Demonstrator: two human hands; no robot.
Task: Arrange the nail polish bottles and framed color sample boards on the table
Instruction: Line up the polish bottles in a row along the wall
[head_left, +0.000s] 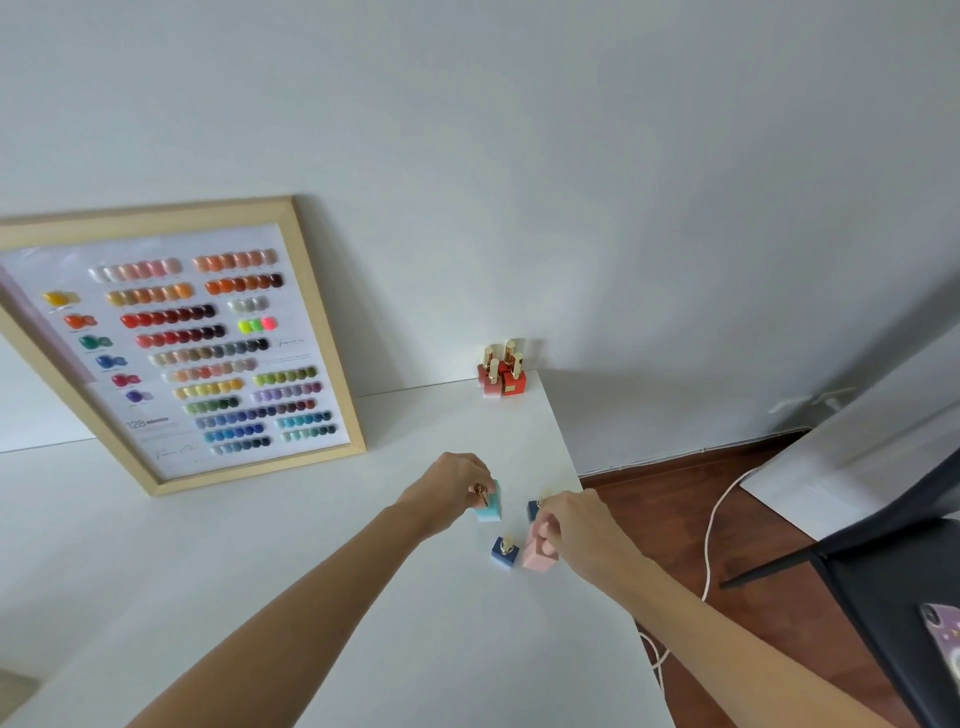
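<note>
My left hand (453, 488) grips a turquoise nail polish bottle (489, 512) by its gold cap, near the white table's (260, 571) right edge. My right hand (574, 530) is closed on the cap of a pink bottle (535, 556). A dark blue bottle (505, 552) stands between my hands. Another dark blue bottle (532, 510) is partly hidden behind my right hand. A cluster of red and pink bottles with gold caps (501, 371) stands at the table's far right corner. A wood-framed color sample board (182, 343) leans on the wall at left.
The table's right edge runs close to the bottles, with a wooden floor (675, 519) below. A white cable (714, 525) lies on the floor. A dark chair (893, 582) with a phone (943, 639) on it stands at right.
</note>
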